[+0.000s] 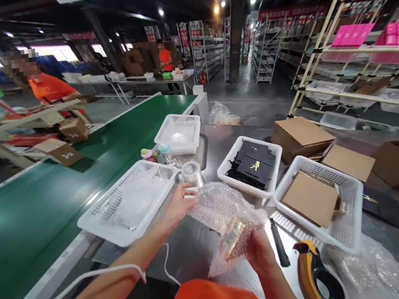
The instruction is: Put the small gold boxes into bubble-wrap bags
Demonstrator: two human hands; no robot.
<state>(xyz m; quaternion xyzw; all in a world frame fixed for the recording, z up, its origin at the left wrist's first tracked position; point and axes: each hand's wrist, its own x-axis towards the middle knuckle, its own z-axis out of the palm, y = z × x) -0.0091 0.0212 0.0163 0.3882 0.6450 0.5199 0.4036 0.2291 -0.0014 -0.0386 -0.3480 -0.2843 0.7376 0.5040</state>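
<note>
Clear bubble wrap (220, 202) lies around a gold-toned box (234, 236) in front of the body, and the right hand (259, 249) grips its near side, fingers curled in. At 11 o'clock from the box, the left hand (184, 199) is closed on a small white piece (191, 192) beside the wrap's far edge, just short of a tape roll (191, 171). On the metal desk (192, 250), a black knife (280, 246) lies at 3 o'clock, a yellow tape dispenser (307, 272) at 4, a basket of black boxes (221, 173) at 1. Outward, a green conveyor (119, 145) runs at 10, a co-worker in orange (50, 88) beyond it; racks (318, 50) stand at 2.
</note>
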